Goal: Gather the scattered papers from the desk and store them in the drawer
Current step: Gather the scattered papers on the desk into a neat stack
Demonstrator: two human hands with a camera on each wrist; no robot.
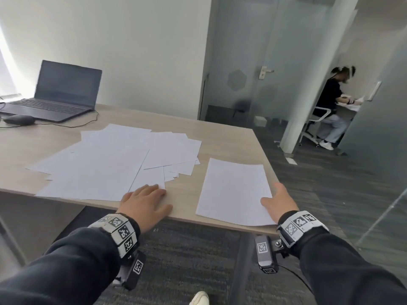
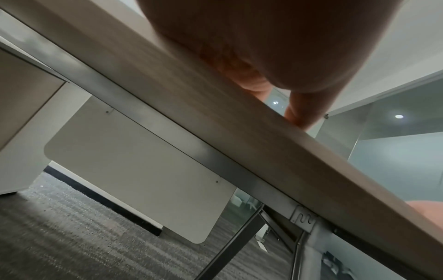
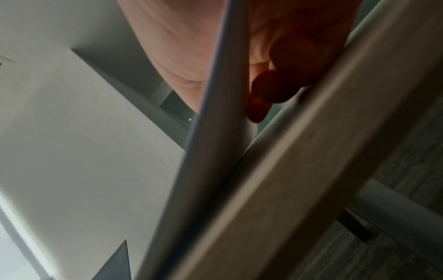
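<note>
Several loose white sheets (image 1: 105, 159) lie overlapping across the middle of the wooden desk (image 1: 185, 194). A neat paper stack (image 1: 233, 190) sits at the near right corner. My left hand (image 1: 145, 201) lies flat on the desk by the front edge, its fingertips on the nearest loose sheet. My right hand (image 1: 280, 201) grips the stack's near right corner with the thumb on top. In the right wrist view the stack's edge (image 3: 215, 132) runs between palm and curled fingers (image 3: 271, 89), just above the desk edge (image 3: 299, 170). The left wrist view shows the left hand (image 2: 275, 47) pressed on the desk edge (image 2: 215, 117).
An open laptop (image 1: 59, 91) and a mouse (image 1: 18, 119) with cables sit at the desk's far left. A white cabinet (image 2: 21, 132) and a white panel (image 2: 134, 170) stand under the desk. Glass partitions (image 1: 253, 62) stand to the right; a person (image 1: 330, 106) sits beyond them.
</note>
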